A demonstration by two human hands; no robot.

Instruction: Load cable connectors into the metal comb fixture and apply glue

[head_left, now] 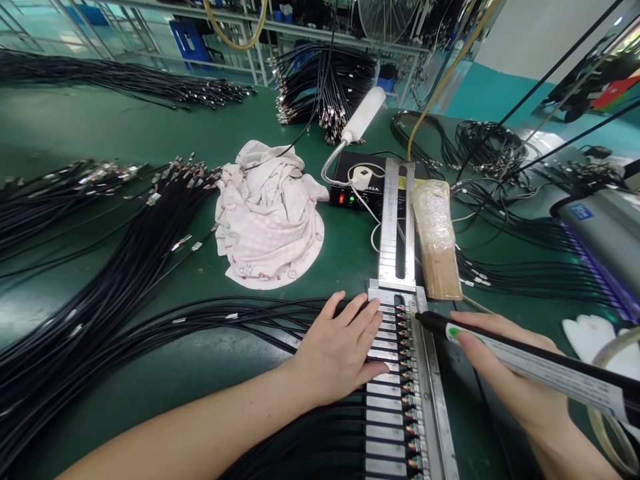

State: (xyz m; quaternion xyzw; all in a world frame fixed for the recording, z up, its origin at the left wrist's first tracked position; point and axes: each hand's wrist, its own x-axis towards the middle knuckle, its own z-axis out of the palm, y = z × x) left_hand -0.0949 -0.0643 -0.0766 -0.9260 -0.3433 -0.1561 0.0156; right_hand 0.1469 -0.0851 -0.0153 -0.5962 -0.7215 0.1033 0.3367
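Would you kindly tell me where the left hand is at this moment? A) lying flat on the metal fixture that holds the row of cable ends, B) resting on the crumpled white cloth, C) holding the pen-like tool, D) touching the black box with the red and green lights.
A: the left hand lies palm down on the metal fixture over the clamped cables, while the right hand holds the pen-like tool.

A crumpled white cloth with a pink print [270, 217] lies on the green table [75, 133] near its middle. Just right of it sits a black control box with red and green lights [357, 187], with a white gooseneck lamp [364, 115] leaning above. A plastic-wrapped brown block [437, 237] lies further right. Bundles of black cables with metal connectors [320, 83] rest at the far side, and a white glove [585, 333] at the right edge.
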